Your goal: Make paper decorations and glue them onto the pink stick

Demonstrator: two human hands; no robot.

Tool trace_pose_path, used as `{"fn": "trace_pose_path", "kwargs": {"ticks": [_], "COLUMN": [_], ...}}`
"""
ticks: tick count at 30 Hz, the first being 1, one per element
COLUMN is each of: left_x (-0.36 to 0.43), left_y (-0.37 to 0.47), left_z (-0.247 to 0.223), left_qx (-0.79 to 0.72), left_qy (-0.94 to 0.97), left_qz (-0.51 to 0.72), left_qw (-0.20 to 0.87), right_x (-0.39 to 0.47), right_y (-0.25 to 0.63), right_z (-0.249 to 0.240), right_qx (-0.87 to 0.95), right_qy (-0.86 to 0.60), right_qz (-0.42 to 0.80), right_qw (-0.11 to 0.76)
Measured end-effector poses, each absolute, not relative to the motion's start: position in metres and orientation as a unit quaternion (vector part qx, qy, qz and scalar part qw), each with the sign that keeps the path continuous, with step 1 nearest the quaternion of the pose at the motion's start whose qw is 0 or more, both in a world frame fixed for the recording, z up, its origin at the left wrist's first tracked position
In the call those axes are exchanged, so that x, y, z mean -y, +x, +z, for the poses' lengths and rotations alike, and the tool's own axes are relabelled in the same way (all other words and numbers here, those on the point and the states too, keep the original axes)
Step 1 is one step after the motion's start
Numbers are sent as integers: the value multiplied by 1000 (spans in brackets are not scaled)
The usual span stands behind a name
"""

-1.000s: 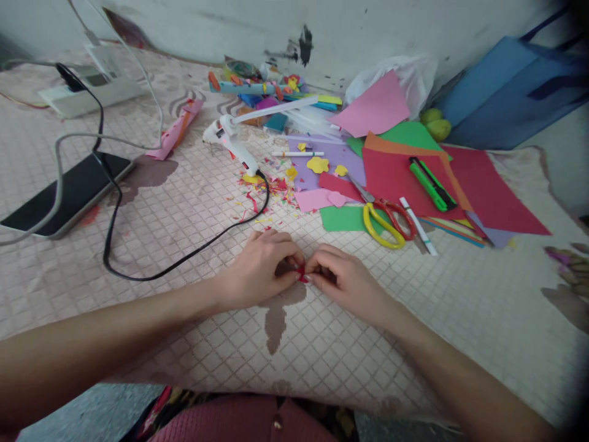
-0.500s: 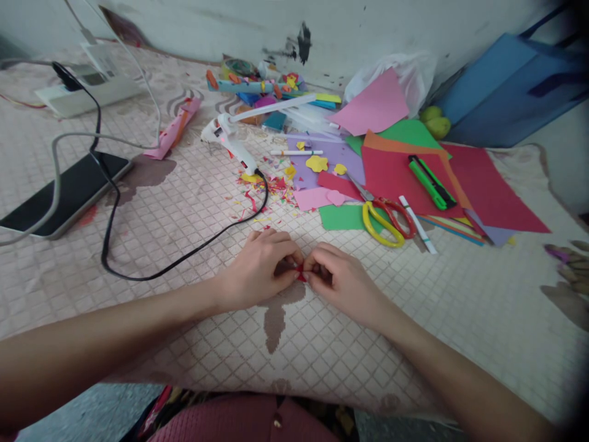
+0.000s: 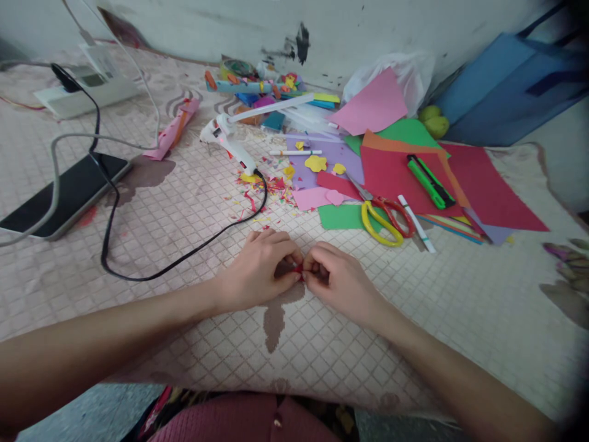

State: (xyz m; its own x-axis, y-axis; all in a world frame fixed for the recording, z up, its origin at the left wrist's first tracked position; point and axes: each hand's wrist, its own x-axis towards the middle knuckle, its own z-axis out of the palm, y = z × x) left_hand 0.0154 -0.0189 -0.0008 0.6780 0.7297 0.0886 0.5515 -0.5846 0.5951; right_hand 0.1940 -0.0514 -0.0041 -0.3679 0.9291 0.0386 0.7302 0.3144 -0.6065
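Observation:
A small red paper piece (image 3: 299, 269) is pinched between both hands just above the patterned cloth, mostly covered by the fingers. My left hand (image 3: 262, 267) grips it from the left with thumb and fingertips. From the right, my right hand (image 3: 338, 279) holds its other side, the fingers curled in. The two sets of fingertips nearly touch. Beyond them lie a white glue gun (image 3: 234, 147), paper scraps (image 3: 271, 187) and a pair of scissors with red and yellow handles (image 3: 381, 224).
Coloured paper sheets (image 3: 396, 172) bear a green cutter (image 3: 430, 181), with a white marker (image 3: 416, 224) nearby. A black cord (image 3: 184, 258) curves left of my hands. At the left are a phone (image 3: 64, 193) and a power strip (image 3: 87, 92); a blue bag (image 3: 501, 92) stands back right.
The fingertips have shifted slightly around the red paper piece, and less of it shows. Both hands stay in nearly the same place.

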Motion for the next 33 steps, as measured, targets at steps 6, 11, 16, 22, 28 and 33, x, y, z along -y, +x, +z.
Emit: {"fn": "trace_pose_path", "kwargs": {"ticks": [6, 11, 16, 22, 28, 33], "left_x": [21, 20, 19, 21, 19, 14], "left_y": [16, 14, 14, 18, 18, 14], "left_z": [0, 3, 4, 0, 0, 2], "left_qx": [-372, -364, -367, -390, -385, -363], "left_qy": [874, 874, 874, 865, 865, 867], "left_qz": [157, 152, 149, 163, 160, 157], "left_qw": [270, 283, 283, 269, 280, 305], "right_x": [52, 52, 51, 49, 44, 38], "right_y": [194, 194, 193, 194, 198, 201], "right_z": [-4, -4, -3, -2, 1, 0], "right_qx": [783, 777, 776, 774, 767, 764], "right_qy": [-529, -535, -535, -532, -526, -517], "right_qz": [264, 263, 266, 272, 306, 331], "right_qw": [194, 201, 202, 209, 202, 198]}}
